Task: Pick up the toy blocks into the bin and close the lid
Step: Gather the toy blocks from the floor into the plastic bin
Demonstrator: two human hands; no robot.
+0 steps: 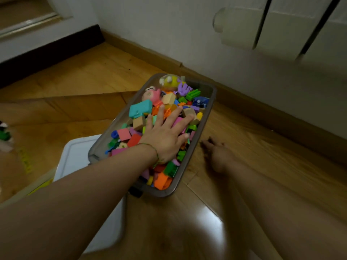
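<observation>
From the head camera, a grey bin sits on the wooden floor, near the skirting board along the far wall. It is heaped with toy blocks in many colours, along with a teal piece towards its left wall and a yellow round toy at its far end. The left hand lies flat on top of the pile, palm down, fingers spread apart and gripping nothing; a thin green cord circles the wrist. The right hand is on the floor just beside the bin's right wall, blurred and in shadow, so I cannot tell how its fingers are set. A white lid lies flat on the floor at the bin's near-left corner, partly under the left forearm. A few loose toys sit at the picture's left edge.
</observation>
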